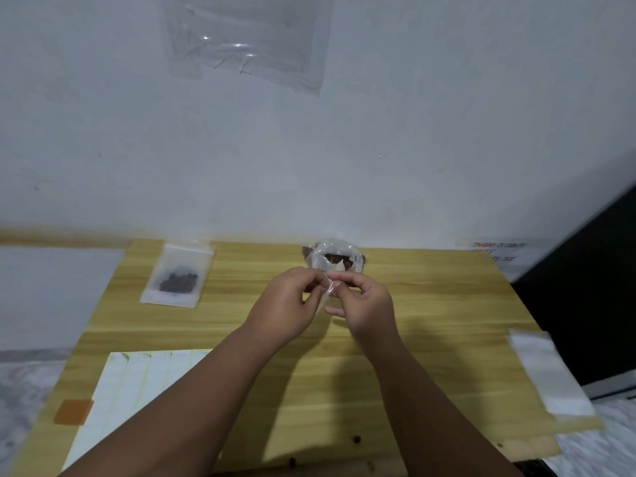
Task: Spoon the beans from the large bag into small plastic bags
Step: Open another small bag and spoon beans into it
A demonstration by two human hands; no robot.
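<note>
Left hand [289, 304] and right hand [364, 304]: both grips pinching mouth of small plastic bag [327, 290] above counter [430, 304]. Step: opening bag. Next: spoon beans from large bag [335, 256].

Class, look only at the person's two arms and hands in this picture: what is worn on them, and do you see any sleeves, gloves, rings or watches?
Both arms are bare from the lower frame edge to the fingers. No sleeve shows on either forearm. The left hand and the right hand wear no gloves, and no ring, watch or bracelet is visible. No markings show on them in this slightly blurred view.
</note>
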